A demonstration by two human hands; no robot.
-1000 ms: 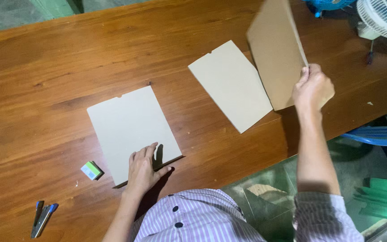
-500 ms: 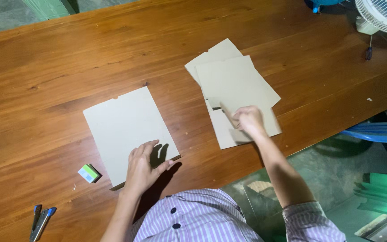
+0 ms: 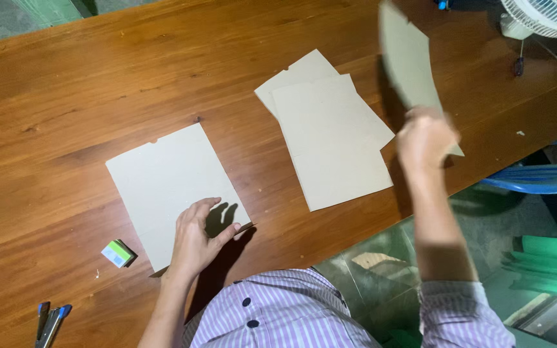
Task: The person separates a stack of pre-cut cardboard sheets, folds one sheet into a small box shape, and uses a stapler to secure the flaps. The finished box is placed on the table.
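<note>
Left hand (image 3: pixel 196 240): fingers spread, pressing flat on the near edge of a grey card sheet (image 3: pixel 169 187) lying on the wooden table (image 3: pixel 98 84). Just left of this hand, a small green-and-white box (image 3: pixel 117 253); farther left, at the table's near edge, a blue-handled tool (image 3: pixel 49 320), cut off by the frame, kind not clear.

Between the hands: two overlapped card sheets (image 3: pixel 333 138), flat, askew to each other.

Right hand (image 3: pixel 425 138): raised, blurred, closed on the lower end of a lifted card sheet (image 3: pixel 410 61) that stands bowed above the table; exact finger grip cannot be told.

Handling note, as judgement: keep the left palm firm so the near sheet does not slide; support the lifted sheet lower and with less bend to avoid creasing.

Beyond the right hand: a white fan (image 3: pixel 546 19), cropped. Lifted sheet's top edge runs out of view; its far face is hidden.
</note>
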